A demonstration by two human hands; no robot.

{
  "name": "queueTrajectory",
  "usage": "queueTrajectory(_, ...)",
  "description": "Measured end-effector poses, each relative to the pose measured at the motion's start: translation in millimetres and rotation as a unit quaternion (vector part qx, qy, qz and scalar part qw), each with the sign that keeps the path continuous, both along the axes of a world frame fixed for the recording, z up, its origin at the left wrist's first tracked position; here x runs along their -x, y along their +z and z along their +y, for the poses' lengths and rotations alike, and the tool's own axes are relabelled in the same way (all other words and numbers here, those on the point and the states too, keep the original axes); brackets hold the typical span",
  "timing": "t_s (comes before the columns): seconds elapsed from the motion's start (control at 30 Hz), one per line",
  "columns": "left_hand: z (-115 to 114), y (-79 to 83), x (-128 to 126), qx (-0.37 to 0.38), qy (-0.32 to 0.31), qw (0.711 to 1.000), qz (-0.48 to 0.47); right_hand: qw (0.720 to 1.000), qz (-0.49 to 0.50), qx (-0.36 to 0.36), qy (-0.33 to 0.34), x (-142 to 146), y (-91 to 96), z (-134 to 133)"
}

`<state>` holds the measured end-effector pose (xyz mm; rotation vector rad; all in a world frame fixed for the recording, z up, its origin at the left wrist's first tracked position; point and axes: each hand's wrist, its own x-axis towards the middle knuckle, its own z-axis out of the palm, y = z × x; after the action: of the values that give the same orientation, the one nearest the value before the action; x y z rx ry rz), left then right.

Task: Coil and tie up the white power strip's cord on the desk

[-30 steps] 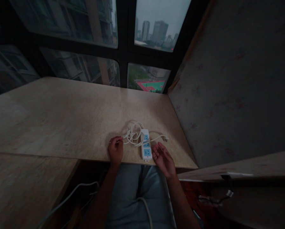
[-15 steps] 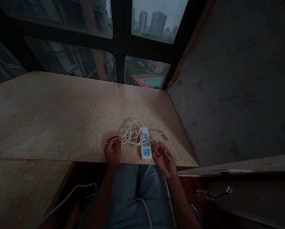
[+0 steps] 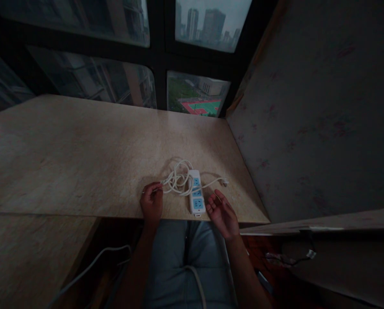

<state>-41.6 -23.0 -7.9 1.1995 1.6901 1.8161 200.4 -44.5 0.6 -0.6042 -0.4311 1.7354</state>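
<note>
A white power strip with blue socket faces lies on the stone-like ledge, its near end close to the front edge. Its white cord is heaped in loose loops beside and partly over the strip. My left hand pinches the left side of these loops between thumb and fingers. To the right of the strip, my right hand is palm up, fingers loosely curled and apart, with nothing in it. The cord's plug rests on the ledge just beyond my right fingertips.
The ledge stretches left and back to dark-framed windows. A patterned wall closes off the right side. Below the front edge are my legs, and another white cable hangs at lower left.
The camera view has shifted slightly. Both hands, the strip and the cord have hardly moved.
</note>
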Motion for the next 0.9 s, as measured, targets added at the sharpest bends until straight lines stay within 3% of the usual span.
queueTrajectory(0.17, -3, -0.1, -3, -0.013, 0.047, 0.999, -0.012, 1.000, -0.003, 0.000, -0.007, 1, 0.3, 0)
queueTrajectory(0.23, -9, 6.6, -7, -0.043, 0.090, 0.995, 0.029, 1.000, 0.000, 0.003, -0.013, 1, 0.2, 0)
queueTrajectory(0.3, -16, 18.0, -14, -0.079, 0.094, 0.988, 0.095, 1.000, 0.000, 0.006, -0.017, 2, 0.2, -1)
queueTrajectory(0.37, -20, 30.9, -21, -0.092, 0.034, 0.984, 0.151, 1.000, -0.005, 0.006, -0.019, 2, 0.3, -1)
queueTrajectory(0.47, -18, 44.1, -29, -0.056, -0.101, 0.971, 0.209, 1.000, -0.015, 0.006, -0.018, 1, 0.6, -1)
queueTrajectory(0.6, -6, 43.3, -28, 0.037, -0.227, 0.935, 0.271, 1.000, -0.002, 0.006, -0.014, 2, 1.3, -1)
queueTrajectory(0.9, -4, 35.4, -20, 0.106, -0.257, 0.895, 0.350, 1.000, 0.009, 0.010, -0.010, 1, -0.3, -2)
